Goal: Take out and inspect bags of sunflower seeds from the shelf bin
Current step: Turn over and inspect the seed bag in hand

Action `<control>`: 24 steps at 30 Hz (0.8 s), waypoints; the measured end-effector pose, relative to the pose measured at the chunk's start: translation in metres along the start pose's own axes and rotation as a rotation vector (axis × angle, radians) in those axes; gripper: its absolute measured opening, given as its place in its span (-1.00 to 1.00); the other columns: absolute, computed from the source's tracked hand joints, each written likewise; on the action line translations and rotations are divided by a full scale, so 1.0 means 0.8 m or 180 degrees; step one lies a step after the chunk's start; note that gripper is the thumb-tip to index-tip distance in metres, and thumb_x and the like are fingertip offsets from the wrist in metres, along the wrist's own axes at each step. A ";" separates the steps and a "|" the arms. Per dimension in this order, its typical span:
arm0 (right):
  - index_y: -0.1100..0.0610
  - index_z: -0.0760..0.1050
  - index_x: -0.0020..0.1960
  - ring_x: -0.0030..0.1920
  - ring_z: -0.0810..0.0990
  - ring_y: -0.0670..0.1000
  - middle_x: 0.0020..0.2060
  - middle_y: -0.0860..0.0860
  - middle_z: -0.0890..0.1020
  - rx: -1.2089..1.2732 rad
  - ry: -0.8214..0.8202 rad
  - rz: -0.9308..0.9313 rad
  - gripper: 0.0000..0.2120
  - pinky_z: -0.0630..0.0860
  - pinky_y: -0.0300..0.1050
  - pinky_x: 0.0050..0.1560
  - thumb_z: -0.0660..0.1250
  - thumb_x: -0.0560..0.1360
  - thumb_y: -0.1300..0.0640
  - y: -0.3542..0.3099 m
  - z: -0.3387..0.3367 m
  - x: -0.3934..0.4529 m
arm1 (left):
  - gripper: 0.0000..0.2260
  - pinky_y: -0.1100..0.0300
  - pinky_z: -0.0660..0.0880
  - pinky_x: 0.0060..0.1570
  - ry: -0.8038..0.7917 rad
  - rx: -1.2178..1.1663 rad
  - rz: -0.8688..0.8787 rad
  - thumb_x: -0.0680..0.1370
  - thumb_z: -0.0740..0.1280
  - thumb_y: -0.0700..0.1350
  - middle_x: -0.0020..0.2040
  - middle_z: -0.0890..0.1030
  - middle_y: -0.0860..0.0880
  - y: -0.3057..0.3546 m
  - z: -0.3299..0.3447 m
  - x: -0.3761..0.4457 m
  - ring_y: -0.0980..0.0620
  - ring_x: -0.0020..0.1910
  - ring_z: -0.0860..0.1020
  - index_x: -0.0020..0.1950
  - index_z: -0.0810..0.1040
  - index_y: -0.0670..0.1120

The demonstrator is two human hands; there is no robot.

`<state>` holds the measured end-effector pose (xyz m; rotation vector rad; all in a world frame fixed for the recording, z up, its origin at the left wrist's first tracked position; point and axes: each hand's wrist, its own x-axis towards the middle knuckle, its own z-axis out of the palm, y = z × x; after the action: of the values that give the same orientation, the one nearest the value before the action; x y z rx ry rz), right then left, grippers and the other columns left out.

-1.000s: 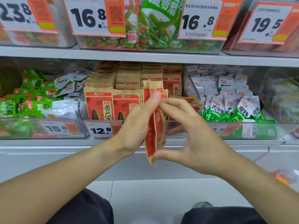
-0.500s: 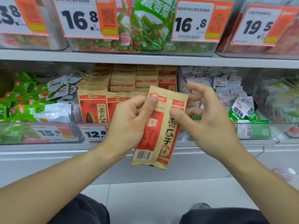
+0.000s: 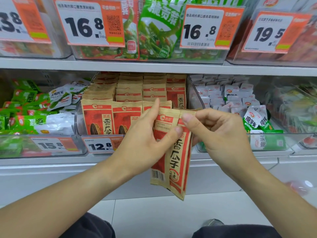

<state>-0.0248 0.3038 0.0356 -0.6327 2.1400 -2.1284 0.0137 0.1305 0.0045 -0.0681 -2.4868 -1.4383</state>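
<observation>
Hands (image 3: 180,134) pinch seed bags (image 3: 173,162) before stocked bin (image 3: 80,127).

Two hands: left grip (image 3: 145,140), right grip (image 3: 221,134). Held seed bags (image 3: 173,155): two. Front-row seed bags in bin (image 3: 97,117): at least two, further rows behind uncountable. Price tags: four on upper shelf (image 3: 85,23), two readable on lower shelf (image 3: 99,146).
</observation>
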 end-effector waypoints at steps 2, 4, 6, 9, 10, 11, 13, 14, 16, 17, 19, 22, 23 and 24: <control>0.22 0.68 -0.13 -0.36 0.71 -0.01 -0.30 0.08 0.74 -0.0077 -0.0055 -0.0065 -0.83 0.59 -0.27 -0.36 0.45 0.42 0.10 -0.001 0.001 -0.001 | -0.07 0.02 0.50 0.33 -0.0030 -0.0052 0.0006 0.45 0.22 0.40 0.39 0.52 0.15 0.001 0.000 0.000 0.16 0.35 0.50 0.67 -0.09 0.04; 0.23 0.68 -0.14 -0.35 0.71 0.02 -0.30 0.10 0.74 -0.0116 -0.0070 -0.0096 -0.80 0.61 -0.25 -0.34 0.45 0.40 0.08 -0.003 0.001 -0.002 | -0.15 0.00 0.52 0.28 -0.0096 -0.0063 0.0030 0.53 0.17 0.34 0.33 0.56 0.16 0.003 0.002 -0.002 0.17 0.29 0.54 0.66 -0.18 0.08; 0.26 0.68 -0.15 -0.38 0.69 0.02 -0.32 0.13 0.73 -0.0129 -0.0059 -0.0122 -0.78 0.60 -0.25 -0.34 0.46 0.40 0.08 -0.006 0.001 -0.002 | -0.28 0.03 0.53 0.25 -0.0118 -0.0129 0.0063 0.64 0.14 0.22 0.26 0.59 0.20 0.006 0.004 -0.005 0.23 0.22 0.56 0.66 -0.20 0.08; 0.24 0.69 -0.16 -0.39 0.68 0.12 -0.33 0.14 0.72 -0.0179 -0.0045 -0.0155 -0.81 0.62 -0.21 -0.35 0.47 0.41 0.10 -0.008 0.001 -0.002 | -0.36 0.08 0.49 0.29 -0.0107 -0.0160 0.0106 0.67 0.11 0.13 0.30 0.55 0.22 0.006 0.006 -0.007 0.28 0.24 0.53 0.66 -0.15 0.10; 0.23 0.69 -0.16 -0.39 0.68 0.12 -0.34 0.14 0.72 -0.0182 -0.0021 -0.0152 -0.83 0.61 -0.21 -0.36 0.47 0.42 0.12 -0.007 0.001 -0.001 | -0.36 0.04 0.48 0.32 -0.0112 -0.0195 0.0126 0.67 0.12 0.18 0.34 0.54 0.19 0.004 0.006 -0.006 0.25 0.29 0.51 0.65 -0.15 0.15; 0.22 0.69 -0.17 -0.41 0.67 0.08 -0.34 0.13 0.72 -0.0177 0.0019 -0.0137 -0.86 0.60 -0.22 -0.38 0.47 0.43 0.13 -0.006 0.000 -0.001 | -0.34 -0.02 0.48 0.34 -0.0122 -0.0245 0.0153 0.65 0.15 0.23 0.39 0.52 0.15 0.001 0.007 -0.006 0.18 0.34 0.50 0.64 -0.15 0.22; 0.20 0.69 -0.19 -0.44 0.66 -0.01 -0.35 0.11 0.72 -0.0173 0.0137 -0.0086 -0.91 0.56 -0.25 -0.41 0.48 0.45 0.18 -0.004 -0.002 0.002 | -0.29 -0.14 0.45 0.36 -0.0113 -0.0350 0.0205 0.57 0.23 0.29 0.43 0.50 0.07 -0.001 0.009 -0.005 0.02 0.41 0.48 0.60 -0.12 0.36; 0.20 0.69 -0.19 -0.43 0.66 -0.01 -0.34 0.11 0.73 -0.0166 0.0205 -0.0053 -0.91 0.56 -0.24 -0.42 0.48 0.46 0.19 -0.004 -0.004 0.003 | -0.26 -0.16 0.44 0.37 -0.0089 -0.0388 0.0241 0.54 0.29 0.27 0.43 0.50 0.06 -0.001 0.009 -0.004 -0.02 0.42 0.47 0.59 -0.09 0.39; 0.20 0.69 -0.19 -0.40 0.68 0.03 -0.32 0.11 0.73 -0.0091 0.0359 -0.0005 -0.91 0.59 -0.21 -0.42 0.47 0.48 0.21 -0.004 -0.010 0.007 | -0.24 -0.13 0.46 0.35 -0.0071 -0.0405 0.0354 0.53 0.38 0.18 0.43 0.46 0.09 0.001 0.008 -0.005 -0.01 0.42 0.47 0.59 -0.01 0.38; 0.20 0.68 -0.19 -0.37 0.69 0.05 -0.32 0.10 0.74 -0.0035 0.0440 0.0008 -0.90 0.61 -0.18 -0.40 0.47 0.49 0.20 -0.005 -0.013 0.008 | -0.24 -0.10 0.48 0.34 -0.0098 -0.0388 0.0403 0.53 0.41 0.13 0.42 0.43 0.13 0.001 0.007 -0.006 0.03 0.41 0.47 0.59 0.03 0.37; 0.20 0.67 -0.18 -0.34 0.71 0.07 -0.30 0.09 0.74 0.0121 0.0597 0.0031 -0.88 0.64 -0.15 -0.35 0.46 0.50 0.17 -0.007 -0.018 0.012 | -0.24 0.00 0.50 0.32 -0.0253 -0.0263 0.0430 0.50 0.43 0.12 0.36 0.40 0.19 0.002 0.005 -0.008 0.14 0.38 0.46 0.57 0.07 0.39; 0.21 0.64 -0.16 -0.34 0.69 0.02 -0.30 0.08 0.74 0.0406 0.0772 0.0092 -0.86 0.61 -0.17 -0.33 0.44 0.51 0.15 -0.007 -0.024 0.016 | -0.22 0.05 0.49 0.34 -0.0586 -0.0060 0.0329 0.47 0.44 0.23 0.32 0.38 0.25 0.003 0.004 -0.009 0.22 0.35 0.45 0.53 0.04 0.48; 0.22 0.64 -0.15 -0.33 0.69 0.01 -0.30 0.07 0.73 0.0516 0.0780 0.0139 -0.86 0.60 -0.19 -0.33 0.43 0.52 0.15 -0.006 -0.025 0.017 | -0.22 0.05 0.48 0.35 -0.0674 -0.0046 0.0275 0.45 0.43 0.27 0.32 0.38 0.26 0.003 0.004 -0.009 0.22 0.35 0.45 0.52 0.02 0.50; 0.23 0.64 -0.14 -0.32 0.69 0.00 -0.29 0.08 0.74 0.0608 0.0753 0.0186 -0.85 0.59 -0.20 -0.33 0.42 0.51 0.14 -0.005 -0.027 0.017 | -0.21 0.04 0.49 0.34 -0.0739 -0.0051 0.0221 0.43 0.41 0.29 0.31 0.39 0.27 0.002 0.003 -0.008 0.22 0.35 0.45 0.51 0.00 0.51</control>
<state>-0.0434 0.3195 0.0437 -0.3122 1.9935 -2.4433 0.0195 0.1339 0.0033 -0.3395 -2.6245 -1.4979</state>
